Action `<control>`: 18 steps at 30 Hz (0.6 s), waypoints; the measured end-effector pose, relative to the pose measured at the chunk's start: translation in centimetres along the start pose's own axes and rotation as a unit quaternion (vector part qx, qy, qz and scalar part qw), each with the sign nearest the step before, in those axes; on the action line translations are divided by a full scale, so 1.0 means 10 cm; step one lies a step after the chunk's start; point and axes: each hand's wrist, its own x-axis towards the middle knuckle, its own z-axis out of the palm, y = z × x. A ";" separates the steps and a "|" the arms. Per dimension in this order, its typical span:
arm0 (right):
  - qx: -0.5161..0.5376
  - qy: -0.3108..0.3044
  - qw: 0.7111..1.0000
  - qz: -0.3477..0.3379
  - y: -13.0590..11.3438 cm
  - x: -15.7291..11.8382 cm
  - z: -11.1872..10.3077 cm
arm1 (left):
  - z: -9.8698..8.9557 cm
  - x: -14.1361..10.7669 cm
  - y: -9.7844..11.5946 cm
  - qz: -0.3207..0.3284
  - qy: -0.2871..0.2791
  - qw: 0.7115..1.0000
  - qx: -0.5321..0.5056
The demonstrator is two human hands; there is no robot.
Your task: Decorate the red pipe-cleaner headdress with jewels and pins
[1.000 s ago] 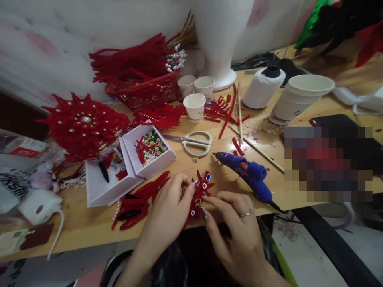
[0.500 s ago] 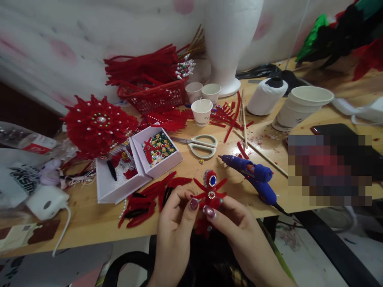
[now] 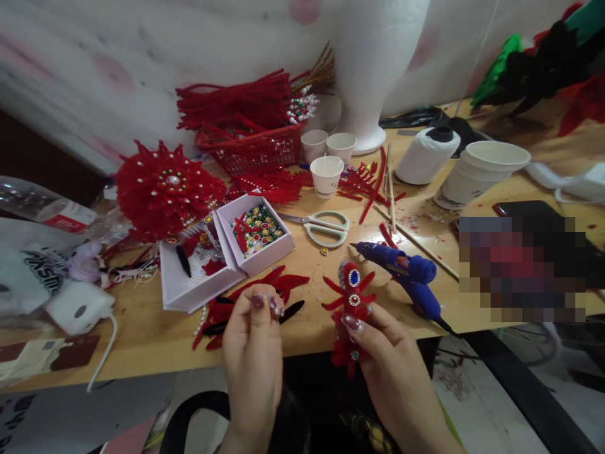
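Between the thumb and fingers of my right hand (image 3: 394, 353) is a red fuzzy ornament (image 3: 347, 304), roughly upright, set with a blue gem and small rhinestone-ringed stones. My left hand (image 3: 255, 343) is apart from it, its fingertips pinched together; whether anything small is between them I cannot make out. Red and black fuzzy pieces (image 3: 227, 315) lie on the table behind my left hand. A blue glue gun (image 3: 401, 265) rests on its side beyond my right hand. Scissors (image 3: 326, 228) with pale green handles lie farther back, near a small yellow gem (image 3: 324, 250).
A white box (image 3: 198, 299) of beads and gems stands at left, by a large red beaded flower (image 3: 165, 189). Behind are a red basket (image 3: 255, 151), paper cups (image 3: 326, 178), a foam head stand (image 3: 366, 135) and a thread cone (image 3: 425, 157). Phones (image 3: 543, 217) lie at right.
My left hand has let go of the ornament and drawn away to the left. My right hand has shifted slightly right, still holding it. The whole view has shifted a little.
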 end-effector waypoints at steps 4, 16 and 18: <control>-0.001 -0.022 1.000 0.002 -0.03 0.03 0.00 | -0.09 0.08 0.09 -0.011 0.021 1.000 -0.008; -0.012 -0.053 0.998 0.025 0.01 0.02 0.02 | -0.17 0.08 0.11 0.063 -0.165 0.954 0.242; -0.025 -0.044 0.998 0.030 0.00 0.00 0.03 | -0.14 0.07 0.15 0.091 -0.178 0.936 0.288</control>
